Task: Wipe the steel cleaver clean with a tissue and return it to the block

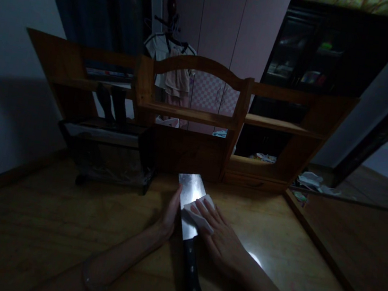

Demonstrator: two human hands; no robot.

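The right hand (220,238) lies flat and open, palm down, its fingers stretched forward and close together. They press a small white cloth (199,214) onto the blade of a cleaver (190,192). The cloth is folded or bunched under the fingertips and covers the right part of the blade about halfway along. The fingers do not curl around it; they only bear down.

The left hand (169,216) stands on its edge against the left side of the blade, fingers straight and together and pointing away from the person. It touches the blade's long side without closing on it. Whether the thumb rests on the steel cannot be told in the dim light.

The cleaver lies flat on the worktop (44,221) between the two hands. Its broad rectangular blade points away from the person and catches a bright patch of light at the far end. Its dark handle (192,279) runs back toward the person between the forearms, and neither hand touches it.

The worktop is of brown wood, with a spot of glare just right of the right wrist. At its far edge stands a wooden shelf unit (191,114) with an arched top. A dark knife rack (107,153) sits to its left, with two dark handles rising from it. Behind the shelf hang some clothes (175,74), and a dark glass-fronted cabinet (310,51) stands to the right.
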